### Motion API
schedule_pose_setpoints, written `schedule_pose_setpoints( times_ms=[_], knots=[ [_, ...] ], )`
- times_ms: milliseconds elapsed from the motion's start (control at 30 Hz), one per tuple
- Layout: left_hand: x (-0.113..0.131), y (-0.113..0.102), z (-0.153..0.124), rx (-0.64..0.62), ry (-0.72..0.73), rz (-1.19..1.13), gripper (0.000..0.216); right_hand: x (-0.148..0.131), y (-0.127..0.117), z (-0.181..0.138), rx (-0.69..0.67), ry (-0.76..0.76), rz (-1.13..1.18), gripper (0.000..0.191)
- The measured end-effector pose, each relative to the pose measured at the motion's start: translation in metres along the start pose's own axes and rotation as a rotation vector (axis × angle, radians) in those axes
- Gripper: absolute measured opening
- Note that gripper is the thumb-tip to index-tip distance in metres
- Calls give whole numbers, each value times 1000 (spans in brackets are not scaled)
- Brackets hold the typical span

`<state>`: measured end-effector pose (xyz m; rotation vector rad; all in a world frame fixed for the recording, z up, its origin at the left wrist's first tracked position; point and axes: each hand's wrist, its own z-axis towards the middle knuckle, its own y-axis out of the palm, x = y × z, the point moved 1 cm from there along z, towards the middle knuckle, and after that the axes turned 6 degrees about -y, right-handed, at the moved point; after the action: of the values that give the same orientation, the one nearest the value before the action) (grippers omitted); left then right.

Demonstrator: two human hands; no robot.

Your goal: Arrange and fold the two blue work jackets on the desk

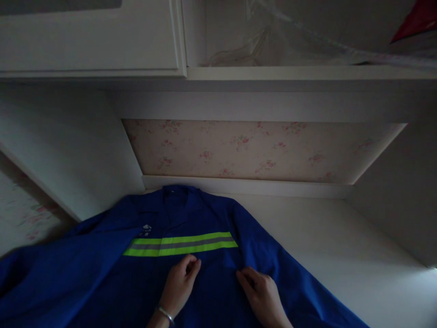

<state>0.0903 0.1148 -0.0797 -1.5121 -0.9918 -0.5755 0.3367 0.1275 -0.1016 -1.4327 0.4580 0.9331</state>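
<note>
A blue work jacket (211, 269) lies spread on a white surface, collar at the far side. Across its chest runs a yellow-green band (194, 243) with a grey stripe, and a small white logo (146, 227) shows above it on the left. My left hand (180, 282), with a silver bracelet at the wrist, is over the jacket front just below the band. Its thumb and forefinger are pinched together; whatever is between them is hidden. To the right, my right hand (259, 289) has its fingers curled, the tips pinched at the jacket's fabric beside the sleeve.
The white desktop (307, 232) extends to the right of the jacket. White side panels and a flowered wall (239, 150) enclose it. Overhead are a cabinet door (88, 41) and an open shelf (307, 73) holding clear plastic and a red item (416, 20).
</note>
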Motion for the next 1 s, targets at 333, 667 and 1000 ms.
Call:
schedule_pose_setpoints(
  times_ms=[333, 667, 1000],
  knots=[
    [2, -1, 0, -17, -5, -5, 44, -3, -2, 2, 10, -7, 4, 44],
    [-7, 2, 4, -9, -3, 1, 45, 2, 1, 1, -3, 10, 2, 45],
    [-4, 2, 3, -19, -7, -5, 46, 2, 1, 1, 14, -11, -18, 45]
  ],
)
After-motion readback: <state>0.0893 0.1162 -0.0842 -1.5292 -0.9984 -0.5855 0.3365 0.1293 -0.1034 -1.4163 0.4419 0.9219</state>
